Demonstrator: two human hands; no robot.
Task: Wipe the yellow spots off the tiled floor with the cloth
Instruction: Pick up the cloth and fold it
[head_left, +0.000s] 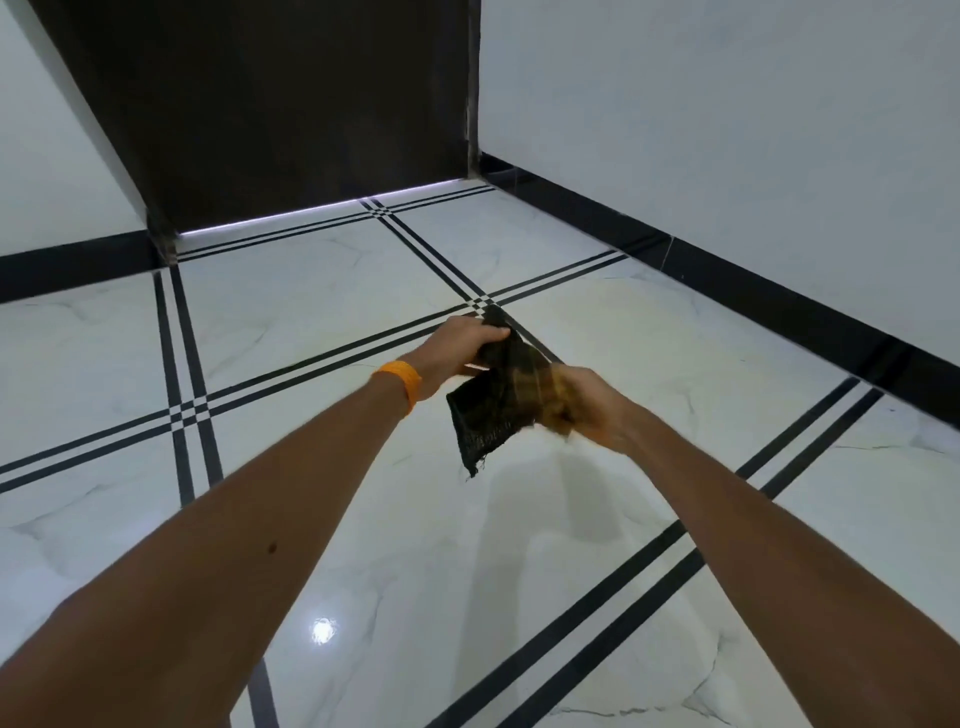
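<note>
A dark checked cloth (493, 400) with yellowish stripes hangs in the air above the white tiled floor (322, 291). My left hand (457, 348), with an orange band on its wrist, grips the cloth's upper corner. My right hand (587, 405) is blurred and grips the cloth's right side. One frayed corner dangles down below both hands. A faint yellowish smear (639, 332) spreads over the tile beyond my right hand. I cannot make out any distinct yellow spots.
Black double stripes cross the glossy floor. A dark door (291, 104) stands ahead with light under it. White walls with a black skirting (779, 291) run along the right and left. A lamp reflection (322, 630) shines on the near tile.
</note>
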